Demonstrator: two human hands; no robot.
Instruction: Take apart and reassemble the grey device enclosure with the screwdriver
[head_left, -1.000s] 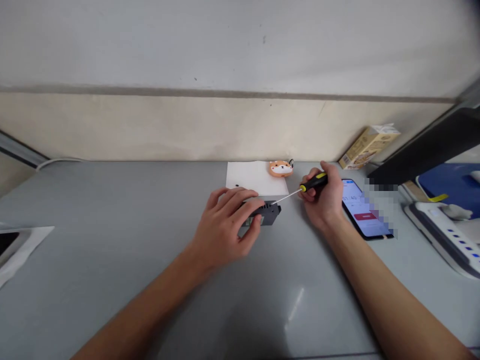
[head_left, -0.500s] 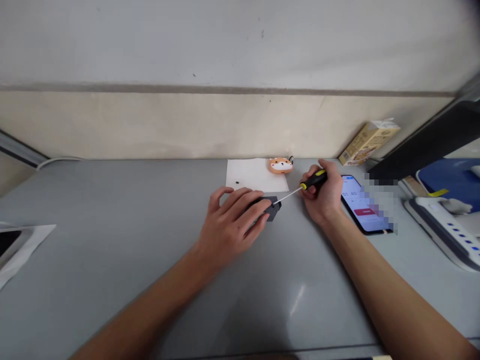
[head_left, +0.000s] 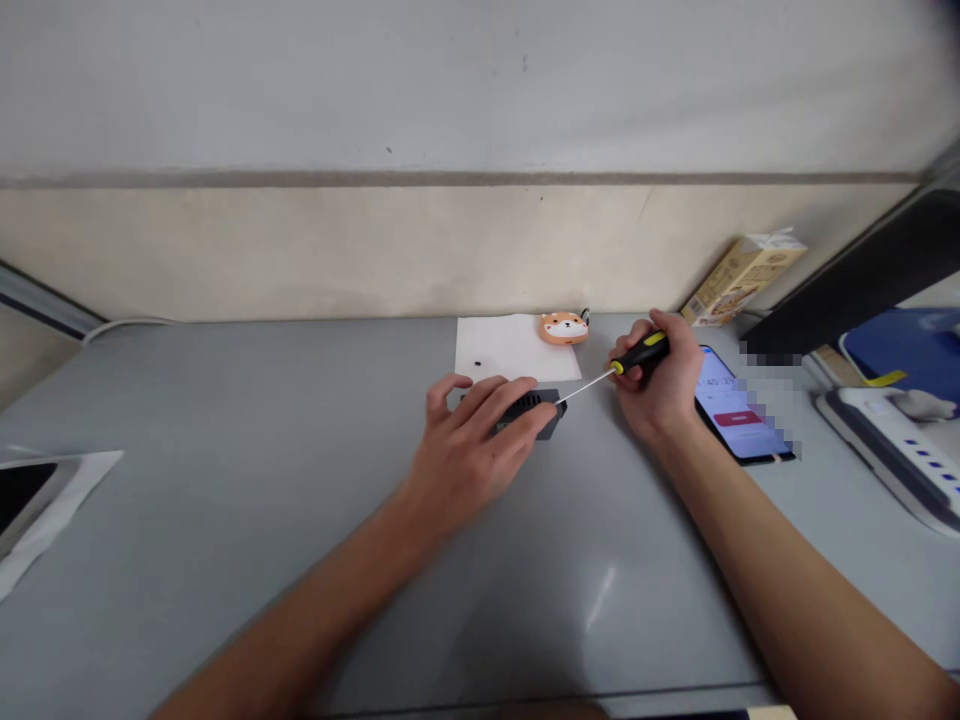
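Note:
My left hand rests over a small dark grey device with slots on its top, its fingers gripping it against the grey table. My right hand is wrapped round the black and yellow handle of a screwdriver. The thin shaft slants down to the left, and its tip meets the device's right part beside my left index finger; the exact contact point is too small to tell. Behind the device lies a white sheet with a tiny dark piece on it.
An orange animal-faced case sits on the sheet's back right corner. Right of my right hand lies a phone, with a carton behind it by the wall. A white power strip is at far right, a dark-screened device at far left.
The view has shifted slightly. The screwdriver and my right hand have moved a little right and up, and my left fingers now cover the device differently, showing more of its slots.

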